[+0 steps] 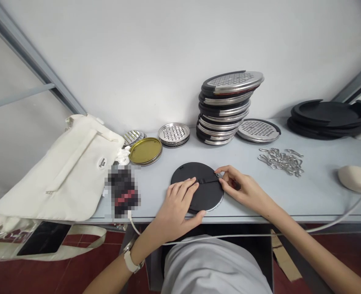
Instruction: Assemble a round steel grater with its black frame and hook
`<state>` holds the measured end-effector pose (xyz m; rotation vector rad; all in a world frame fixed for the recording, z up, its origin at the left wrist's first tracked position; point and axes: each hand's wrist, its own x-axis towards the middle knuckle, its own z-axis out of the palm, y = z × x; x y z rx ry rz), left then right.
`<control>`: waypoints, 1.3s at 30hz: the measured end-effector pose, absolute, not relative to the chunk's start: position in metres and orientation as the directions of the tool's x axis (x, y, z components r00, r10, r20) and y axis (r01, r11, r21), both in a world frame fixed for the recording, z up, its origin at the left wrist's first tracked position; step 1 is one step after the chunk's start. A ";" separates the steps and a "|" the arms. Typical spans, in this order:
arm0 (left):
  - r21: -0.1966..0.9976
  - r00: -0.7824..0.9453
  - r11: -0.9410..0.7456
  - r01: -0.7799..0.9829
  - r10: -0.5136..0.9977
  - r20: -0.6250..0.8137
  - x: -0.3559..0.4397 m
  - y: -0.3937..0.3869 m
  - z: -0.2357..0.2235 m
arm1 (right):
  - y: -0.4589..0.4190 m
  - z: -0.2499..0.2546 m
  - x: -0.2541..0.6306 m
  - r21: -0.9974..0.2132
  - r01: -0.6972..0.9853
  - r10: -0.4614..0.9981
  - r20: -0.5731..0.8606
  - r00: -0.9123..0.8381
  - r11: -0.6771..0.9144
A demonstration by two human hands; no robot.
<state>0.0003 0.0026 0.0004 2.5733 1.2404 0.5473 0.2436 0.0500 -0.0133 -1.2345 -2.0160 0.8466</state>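
Note:
A round black disc (202, 196) with a silvery rim lies near the front edge of the grey table. A raised band with a slot runs across its middle. My left hand (180, 204) rests flat on its left part, fingers stretched over the top and thumb by the front rim. At the disc's right edge, my right hand (237, 185) pinches a small metal clip (219, 175) between thumb and fingertips; its far end is hard to make out. A loose pile of metal clips (281, 160) lies to the right.
Behind the disc rises a leaning stack of round graters (226, 110), with another grater (258, 130) beside it. Black rings (330, 118) are piled at the far right. Gold lids (145, 150), a white bag (61, 175) and a cabled phone-like object (123, 192) sit left. A white cable crosses my lap.

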 end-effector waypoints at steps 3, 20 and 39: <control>0.365 0.573 -0.618 0.696 0.785 0.235 0.000 0.003 0.000 | 0.050 -0.013 0.243 -0.782 0.512 0.913 0.173 -0.369 0.355; 0.374 0.566 -0.614 0.695 0.788 0.242 0.001 0.003 0.001 | 0.049 -0.012 0.242 -0.772 0.510 0.916 0.236 -0.326 0.380; 0.393 0.558 -0.617 0.682 0.786 0.265 0.001 0.002 0.001 | 0.051 -0.013 0.242 -0.778 0.477 0.906 0.283 -0.316 0.410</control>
